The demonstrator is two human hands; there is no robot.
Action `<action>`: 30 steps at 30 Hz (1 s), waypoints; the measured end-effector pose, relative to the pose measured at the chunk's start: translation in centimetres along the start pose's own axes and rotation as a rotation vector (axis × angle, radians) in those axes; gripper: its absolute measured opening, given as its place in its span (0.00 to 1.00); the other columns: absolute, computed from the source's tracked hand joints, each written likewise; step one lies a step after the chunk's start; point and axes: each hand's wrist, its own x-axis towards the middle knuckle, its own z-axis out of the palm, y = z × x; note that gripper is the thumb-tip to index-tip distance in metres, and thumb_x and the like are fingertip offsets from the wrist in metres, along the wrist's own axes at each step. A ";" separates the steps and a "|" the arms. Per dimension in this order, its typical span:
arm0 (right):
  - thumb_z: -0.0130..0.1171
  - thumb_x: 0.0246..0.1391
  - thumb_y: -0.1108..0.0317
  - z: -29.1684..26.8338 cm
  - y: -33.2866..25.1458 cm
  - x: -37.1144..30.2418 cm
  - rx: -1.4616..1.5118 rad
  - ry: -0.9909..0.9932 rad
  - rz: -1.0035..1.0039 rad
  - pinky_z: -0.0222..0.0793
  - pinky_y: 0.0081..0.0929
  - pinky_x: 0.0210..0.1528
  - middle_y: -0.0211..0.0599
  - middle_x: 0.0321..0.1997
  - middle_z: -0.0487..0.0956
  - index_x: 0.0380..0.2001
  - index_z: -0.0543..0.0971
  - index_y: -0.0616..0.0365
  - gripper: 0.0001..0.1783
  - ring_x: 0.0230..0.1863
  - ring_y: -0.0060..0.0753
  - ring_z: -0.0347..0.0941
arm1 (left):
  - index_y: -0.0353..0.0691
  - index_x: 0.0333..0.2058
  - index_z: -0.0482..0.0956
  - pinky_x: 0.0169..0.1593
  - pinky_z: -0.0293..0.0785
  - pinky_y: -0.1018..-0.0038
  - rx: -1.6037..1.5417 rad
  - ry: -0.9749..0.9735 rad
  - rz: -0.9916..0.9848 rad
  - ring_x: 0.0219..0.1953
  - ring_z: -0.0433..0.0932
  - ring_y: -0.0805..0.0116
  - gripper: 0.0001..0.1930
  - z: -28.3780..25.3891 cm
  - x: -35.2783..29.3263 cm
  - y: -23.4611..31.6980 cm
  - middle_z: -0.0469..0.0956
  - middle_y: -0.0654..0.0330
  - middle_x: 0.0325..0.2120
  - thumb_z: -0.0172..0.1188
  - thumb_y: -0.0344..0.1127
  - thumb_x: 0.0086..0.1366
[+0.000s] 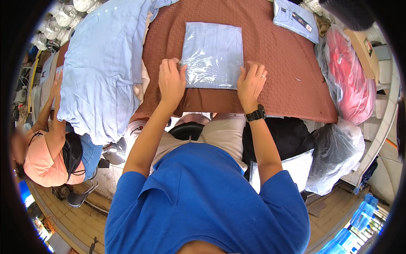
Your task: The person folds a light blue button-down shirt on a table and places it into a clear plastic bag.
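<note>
A folded light-blue garment in a clear plastic bag [213, 55] lies flat in front of me, and light glints off its lower left part. My left hand [172, 82] rests at the bag's left edge, thumb beside the plastic and fingers apart from it on the cloth. On the opposite edge is my right hand [251, 82], its thumb against the bag and its fingers stretched away from it. Both hands look open. Beneath everything is a table with a brown textured cloth [287, 76].
Loose light-blue shirts [103, 63] are heaped at the table's left. Another bagged blue shirt [296, 21] lies at the far right. Red items in clear plastic [349, 76] stand beyond the right edge, near a cardboard box [363, 53]. A person in an orange top [46, 161] sits at left.
</note>
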 end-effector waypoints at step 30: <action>0.64 0.58 0.77 -3.9 2.7 4.5 0.721 -0.347 -0.198 0.76 0.29 0.42 0.40 0.35 0.78 0.38 0.78 0.64 0.06 0.40 0.34 0.78 | 0.38 0.41 0.72 0.51 0.72 0.75 -0.779 -0.515 -0.022 0.43 0.76 0.75 0.08 -2.3 4.4 -2.3 0.79 0.61 0.41 0.63 0.28 0.69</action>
